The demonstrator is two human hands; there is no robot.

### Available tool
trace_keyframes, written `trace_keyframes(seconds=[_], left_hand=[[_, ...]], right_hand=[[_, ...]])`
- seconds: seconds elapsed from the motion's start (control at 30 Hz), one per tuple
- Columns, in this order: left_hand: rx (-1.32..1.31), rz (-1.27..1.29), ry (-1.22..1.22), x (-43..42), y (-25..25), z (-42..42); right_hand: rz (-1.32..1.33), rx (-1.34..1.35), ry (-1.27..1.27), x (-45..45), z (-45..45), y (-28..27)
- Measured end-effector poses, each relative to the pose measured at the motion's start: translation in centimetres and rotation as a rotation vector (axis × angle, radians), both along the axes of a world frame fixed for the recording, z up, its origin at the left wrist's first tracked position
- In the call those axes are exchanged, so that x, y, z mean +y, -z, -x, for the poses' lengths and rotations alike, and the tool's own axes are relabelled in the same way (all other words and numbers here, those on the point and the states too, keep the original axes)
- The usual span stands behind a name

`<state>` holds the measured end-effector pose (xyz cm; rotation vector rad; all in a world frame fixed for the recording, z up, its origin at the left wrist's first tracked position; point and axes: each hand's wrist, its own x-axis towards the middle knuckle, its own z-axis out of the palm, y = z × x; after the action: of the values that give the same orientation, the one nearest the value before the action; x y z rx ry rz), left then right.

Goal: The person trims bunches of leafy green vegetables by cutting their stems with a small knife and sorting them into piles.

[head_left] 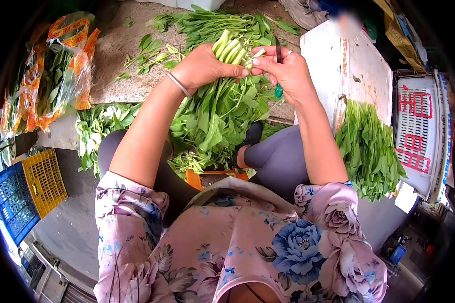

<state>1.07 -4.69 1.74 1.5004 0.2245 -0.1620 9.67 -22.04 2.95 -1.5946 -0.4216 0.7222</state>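
Nearest, upper centre: left hand (205, 65) has its grip closed round the held bunch (230, 48), pale stem ends up, leaves hanging down. Right hand (286, 70) pinches a stem end by thumb and fingertips, grip also closed on what looks like a small knife (278, 50), dark blade up, green end below.

Risks, my guess: blade sits near the fingers, so a slip on a wet stem could nick one. Loosening the left grip could shed stems into the leafy pile (212, 118) below, mid-frame. Pulling too hard could snap or bruise stems.

Beyond: rough, speckled counter (114, 55), loose leaves (149, 50) scattered upper left of centre, more greens (217, 25) heaped at top centre. Right: neat bundle (366, 151) against white box (366, 63); white crate (414, 131) with red markings at far right.

Left: orange-printed plastic bag (71, 38) of greens, upper left; yellow crate (45, 177) and blue crate (15, 202) over grey floor (68, 202), lower left. Frame edges dark, detail unclear.
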Motion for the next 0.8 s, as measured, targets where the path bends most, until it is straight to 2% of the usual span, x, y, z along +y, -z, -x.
trace_keyframes(seconds=[0.17, 0.37, 0.43, 0.53, 0.67, 0.8], left_hand=[[0.011, 0.085, 0.029, -0.3, 0.8, -0.4], [0.06, 0.247, -0.059, 0.3, 0.9, -0.9], [0.005, 0.275, -0.047, 0.6, 0.9, -1.2], [-0.004, 0.311, -0.071, 0.8, 1.1, -1.4], [-0.01, 0.35, -0.055, 1.2, 1.5, -1.7], [-0.003, 0.351, 0.021, 0.7, -0.2, -1.2]], right_hand=[[-0.069, -0.052, 0.055, -0.4, 0.4, 0.9], [-0.141, 0.063, 0.14, -0.2, -0.5, 0.9], [-0.102, 0.039, 0.092, -0.4, -0.9, 1.1], [-0.325, 0.269, -0.081, -0.3, -0.7, 1.3], [-0.348, 0.235, -0.113, 0.3, 0.1, 1.2], [-0.304, 0.152, -0.071, 0.5, 0.1, 1.4]])
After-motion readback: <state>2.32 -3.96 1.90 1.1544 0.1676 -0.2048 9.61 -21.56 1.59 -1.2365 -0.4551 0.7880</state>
